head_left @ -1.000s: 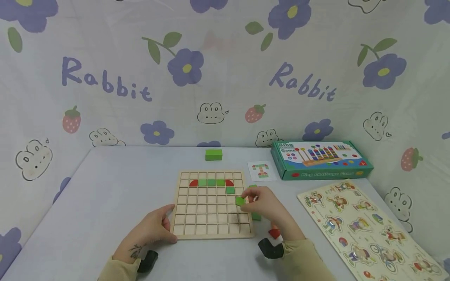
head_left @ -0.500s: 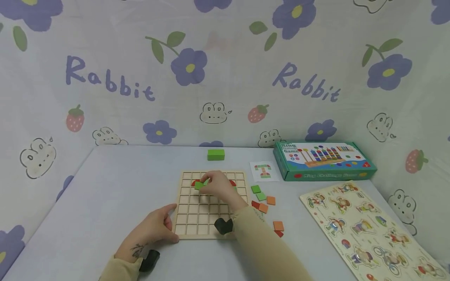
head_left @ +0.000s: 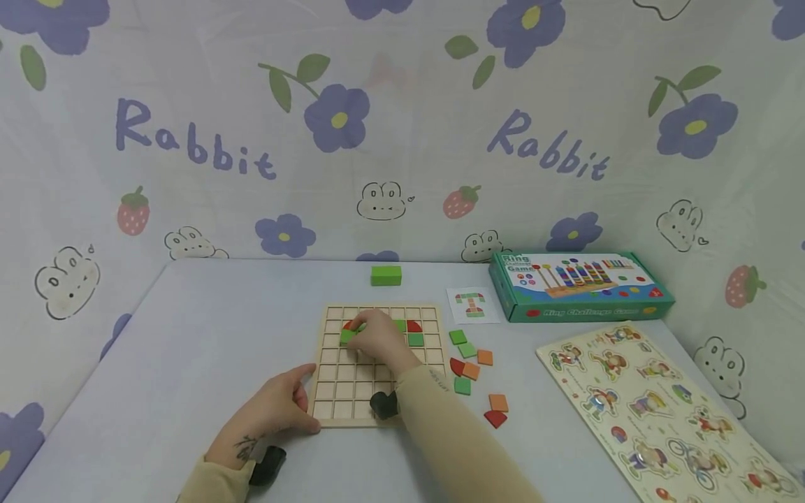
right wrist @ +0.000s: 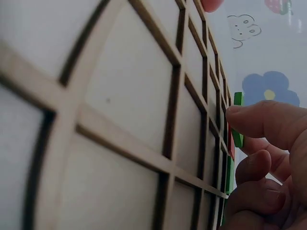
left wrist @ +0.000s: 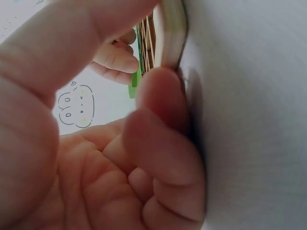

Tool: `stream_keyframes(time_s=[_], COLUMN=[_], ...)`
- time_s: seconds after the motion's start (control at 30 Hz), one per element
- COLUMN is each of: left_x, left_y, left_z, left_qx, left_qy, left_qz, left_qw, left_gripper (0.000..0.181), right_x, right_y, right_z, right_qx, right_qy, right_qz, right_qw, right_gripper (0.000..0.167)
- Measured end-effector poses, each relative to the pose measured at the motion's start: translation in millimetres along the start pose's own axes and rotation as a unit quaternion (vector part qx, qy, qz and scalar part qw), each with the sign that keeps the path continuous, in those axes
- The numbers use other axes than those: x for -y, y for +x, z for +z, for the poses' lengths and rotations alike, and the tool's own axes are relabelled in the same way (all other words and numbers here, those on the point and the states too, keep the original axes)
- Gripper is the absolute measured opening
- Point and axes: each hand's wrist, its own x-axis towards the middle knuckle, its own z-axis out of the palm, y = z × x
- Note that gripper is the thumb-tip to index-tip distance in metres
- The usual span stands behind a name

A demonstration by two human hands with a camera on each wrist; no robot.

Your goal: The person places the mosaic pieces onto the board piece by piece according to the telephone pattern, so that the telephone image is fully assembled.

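My left hand (head_left: 277, 405) rests at the left edge of a wooden grid board (head_left: 342, 423), index finger and thumb spread along that edge. In the left wrist view its other fingers (left wrist: 163, 148) are bent beside the board's side. Over the board's upper left part, my right hand (head_left: 377, 339) pinches a green square tile (right wrist: 238, 120) between thumb and fingertips. The tile stands tilted at the grid in the right wrist view. A red quarter-round tile (head_left: 414, 326) and a green tile (head_left: 416, 339) sit in cells at upper right. My right hand partly covers the upper tile row.
Loose orange, green and red tiles, such as an orange square (head_left: 498, 403), lie right of the board. A pattern card (head_left: 487, 314), a green game box (head_left: 591, 311) and a wooden picture puzzle (head_left: 566, 391) stand farther right. A green block (head_left: 386, 276) is behind.
My right hand has carried the green tile from the board's right side to its upper left, then slightly lower onto the second row. My left hand has stayed at the board's edge.
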Motion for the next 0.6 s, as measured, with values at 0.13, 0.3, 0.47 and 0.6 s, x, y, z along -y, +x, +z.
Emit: stream_keyframes(time_s=[0.13,0.3,0.47,0.6], left_x=[-0.5,-0.7,-0.8,-0.9], left_y=[-0.6,-0.6,-0.3,0.0], left_z=[-0.2,0.3,-0.2,-0.8], left_qx=[-0.002,-0.003,-0.001,0.0], left_qy=[0.005,0.006,0.007,0.008], left_qz=[-0.001,-0.002,-0.001,-0.003], left_qw=[1.0,1.0,1.0,1.0], left_gripper=[0.099,0.099,0.099,0.099], right_x=[-0.4,0.0,0.1,-0.1], right_y=[0.3,-0.8,-0.9,-0.4], right_z=[2.5,3.1,3.5,4.8], right_qx=[-0.004,-0.008,-0.01,-0.01], right_qy=[-0.014,-0.017,-0.019,-0.023], right_qz=[0.01,0.024,0.023,0.021], right_qw=[0.9998,0.9995,0.9995,0.9995], right_gripper=[0.022,0.025,0.026,0.026])
